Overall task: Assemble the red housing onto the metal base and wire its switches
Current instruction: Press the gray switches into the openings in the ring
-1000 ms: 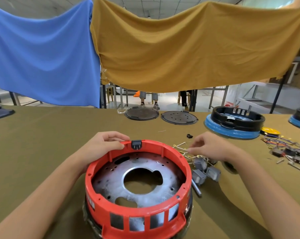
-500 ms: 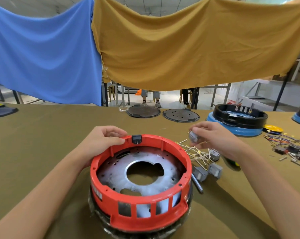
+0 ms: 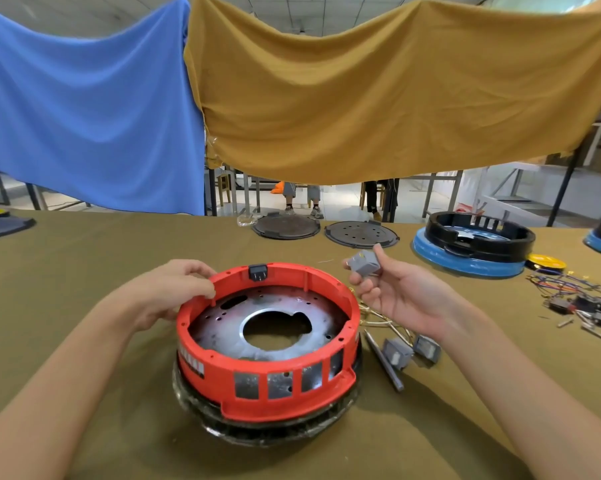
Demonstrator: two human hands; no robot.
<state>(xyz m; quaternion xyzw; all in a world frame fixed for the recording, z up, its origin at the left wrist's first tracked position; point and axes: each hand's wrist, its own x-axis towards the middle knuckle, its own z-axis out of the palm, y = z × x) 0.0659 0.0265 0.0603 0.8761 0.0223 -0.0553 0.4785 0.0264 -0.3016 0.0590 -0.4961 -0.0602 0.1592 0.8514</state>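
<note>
Centrally on the olive counter (image 3: pixel 84 271) sits the red housing (image 3: pixel 268 386), seated over the metal base (image 3: pixel 275 327) — the left hand (image 3: pixel 167 292) grips its far-left rim. Just right, the right hand (image 3: pixel 392 296) is raised, fingers (image 3: pixel 358 282) pinching a grey switch (image 3: pixel 365 263) — two more switches (image 3: pixel 410 351) lie below it beside a screwdriver (image 3: pixel 384 362).

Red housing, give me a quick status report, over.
Left hand grips red housing rim, seated on metal base. Right hand holds grey switch raised beside it. Nothing blocking.
</note>
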